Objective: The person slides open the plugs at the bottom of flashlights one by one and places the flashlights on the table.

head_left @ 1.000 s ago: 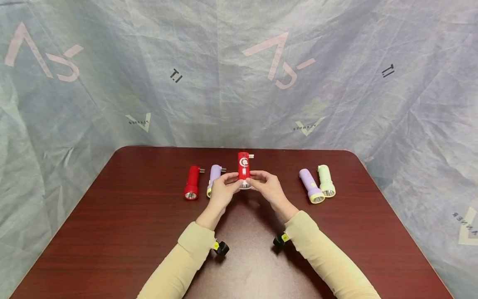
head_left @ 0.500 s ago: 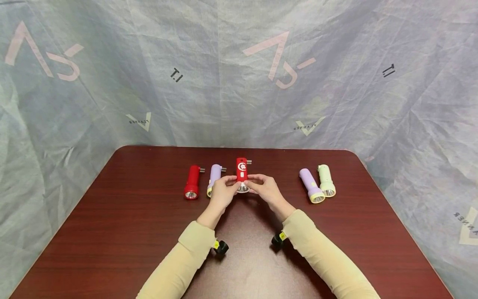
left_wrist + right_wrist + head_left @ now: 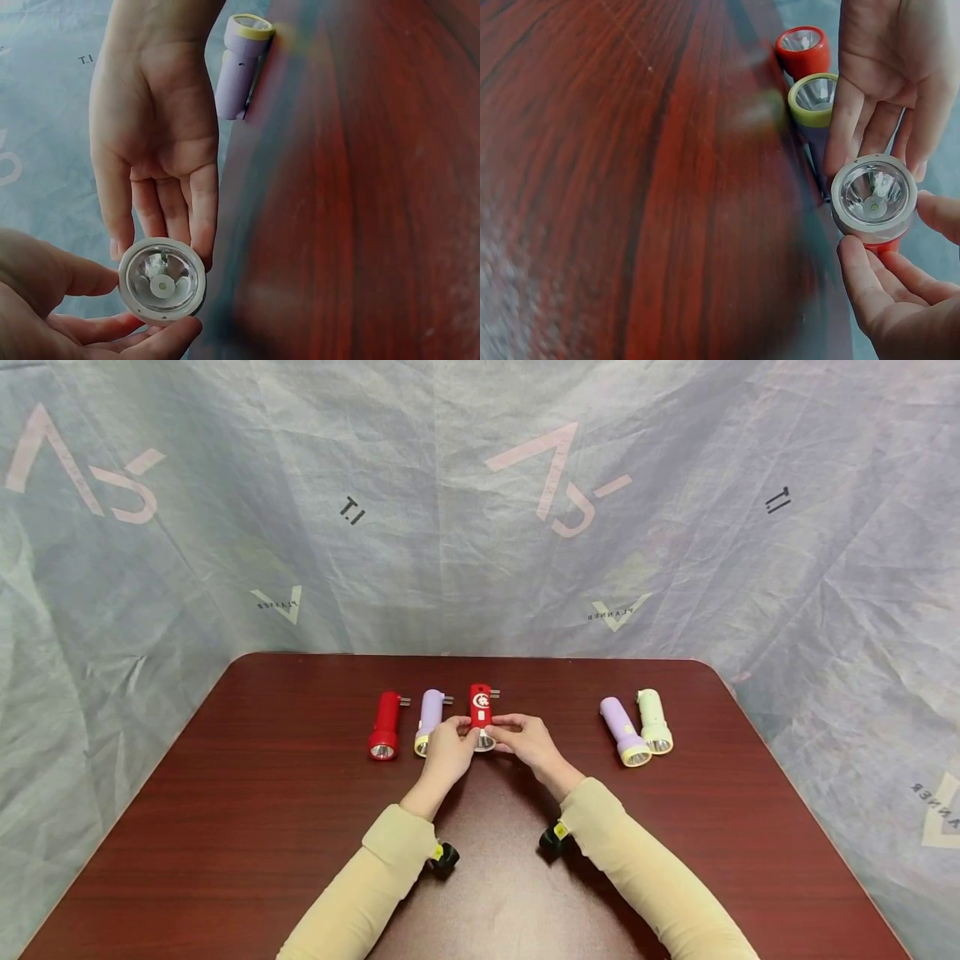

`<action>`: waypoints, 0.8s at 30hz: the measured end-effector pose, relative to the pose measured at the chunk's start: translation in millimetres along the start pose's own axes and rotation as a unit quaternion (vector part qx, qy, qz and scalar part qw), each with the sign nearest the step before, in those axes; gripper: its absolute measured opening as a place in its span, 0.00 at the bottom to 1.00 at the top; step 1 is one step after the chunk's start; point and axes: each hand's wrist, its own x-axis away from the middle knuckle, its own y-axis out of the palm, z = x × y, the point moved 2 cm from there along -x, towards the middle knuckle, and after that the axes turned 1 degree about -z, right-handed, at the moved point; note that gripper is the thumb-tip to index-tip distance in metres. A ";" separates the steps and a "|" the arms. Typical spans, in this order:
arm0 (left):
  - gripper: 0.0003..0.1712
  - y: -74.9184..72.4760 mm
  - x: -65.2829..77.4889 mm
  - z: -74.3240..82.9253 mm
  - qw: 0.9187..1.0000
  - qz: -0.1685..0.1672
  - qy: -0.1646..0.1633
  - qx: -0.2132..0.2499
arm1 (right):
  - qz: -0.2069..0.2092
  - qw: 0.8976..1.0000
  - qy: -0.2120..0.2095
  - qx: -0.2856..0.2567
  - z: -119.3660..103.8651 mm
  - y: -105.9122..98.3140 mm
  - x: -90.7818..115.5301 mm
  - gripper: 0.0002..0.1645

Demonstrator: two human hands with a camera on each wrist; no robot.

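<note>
In the head view a red flashlight (image 3: 481, 702) with a white emblem, white switch and two side prongs is between both hands, lamp end toward me. My left hand (image 3: 447, 752) pinches its lamp end from the left. From the other side my right hand (image 3: 528, 745) pinches the same end. Both wrist views show the clear lens (image 3: 163, 285) inside its pale ring, with fingertips around it. Whether the flashlight's body touches the table cannot be told. Just left of it lies a purple flashlight (image 3: 430, 718) with a yellow rim.
A plain red flashlight (image 3: 386, 725) lies farther left on the dark wooden table (image 3: 262, 810). To the right, a second purple flashlight (image 3: 621, 724) and a pale green flashlight (image 3: 652, 718) lie touching at their lamp ends. A grey printed cloth (image 3: 465, 527) hangs behind.
Both hands have brought the held red flashlight toward me, lower and slightly left, nearer the purple one. The other flashlights have stayed put.
</note>
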 end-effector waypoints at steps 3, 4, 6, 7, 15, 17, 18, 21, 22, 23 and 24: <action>0.15 1.3 0.3 -1.2 1.000 -0.003 0.002 -0.018 | -0.003 1.000 0.005 -0.001 2.0 1.4 -0.9 0.21; 0.15 1.7 0.4 -1.4 1.000 -0.003 0.003 -0.024 | -0.004 1.000 0.006 -0.001 2.6 1.8 -1.2 0.21; 0.15 2.4 0.5 -1.1 0.999 -0.002 0.003 -0.039 | -0.005 1.000 0.008 0.003 3.3 2.5 -1.7 0.21; 0.15 2.6 0.7 -0.5 0.999 -0.001 0.003 -0.047 | -0.006 1.000 0.009 0.005 3.5 3.0 -1.9 0.21; 0.15 4.9 3.4 3.8 0.994 0.009 0.010 -0.110 | -0.005 1.000 0.019 0.005 5.8 6.5 -3.2 0.21; 0.15 5.9 3.6 3.9 0.992 0.008 0.010 -0.122 | -0.005 1.000 0.018 0.004 6.5 7.1 -3.5 0.20; 0.16 6.2 3.8 4.0 0.992 0.006 0.009 -0.126 | -0.005 1.000 0.018 0.005 6.7 7.4 -3.6 0.20; 0.16 7.4 4.0 4.1 0.991 0.005 0.007 -0.137 | -0.008 1.000 0.018 0.000 7.3 7.9 -4.1 0.21; 0.15 7.7 4.1 4.3 0.990 0.005 0.007 -0.140 | -0.009 1.000 0.018 -0.001 7.3 8.0 -4.2 0.21; 0.15 7.8 4.4 4.6 0.990 0.006 0.009 -0.144 | -0.012 1.000 0.018 -0.002 7.3 8.0 -4.3 0.21; 0.15 8.0 4.7 4.9 0.989 0.006 0.010 -0.147 | -0.016 1.000 0.018 -0.002 7.0 8.0 -4.3 0.22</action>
